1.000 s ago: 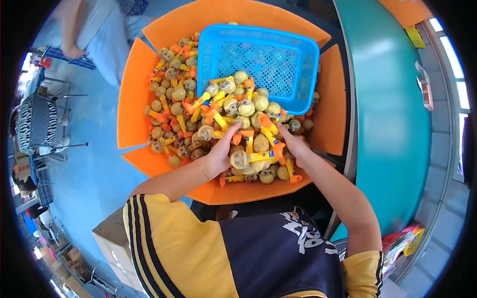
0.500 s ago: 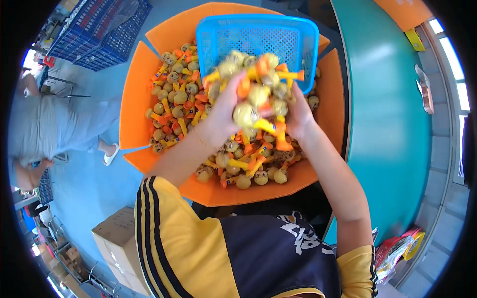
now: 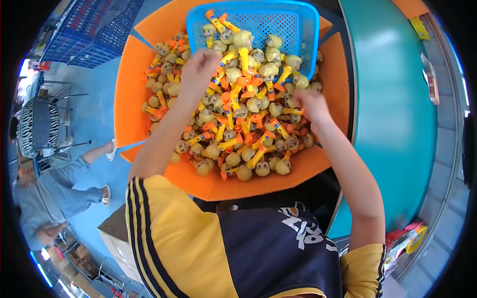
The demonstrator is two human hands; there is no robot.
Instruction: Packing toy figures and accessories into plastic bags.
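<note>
Many small toy figures with round tan heads, yellow stems and orange feet (image 3: pixel 258 156) fill an orange box (image 3: pixel 231 187). A blue plastic basket (image 3: pixel 258 6) stands at the box's far side, its near part heaped with figures that hide its near rim. My left hand (image 3: pixel 198 69) hovers by the basket's near left corner, fingers curled in. Close to the near right corner is my right hand (image 3: pixel 313 104), its fingers bent down toward the figures. No toy shows in either hand, but the palms are hidden.
A green table (image 3: pixel 390 124) runs along the right. Blue crates (image 3: pixel 92 32) are stacked at the far left. A cardboard box (image 3: pixel 117 238) sits on the floor at the near left. Another person (image 3: pixel 54 193) is at the left edge, and a zebra-patterned chair (image 3: pixel 35 124) stands beyond.
The armful of figures between my hands has been let go onto the basket's near part and the pile. My hands have moved apart. The person on the left has shifted nearer.
</note>
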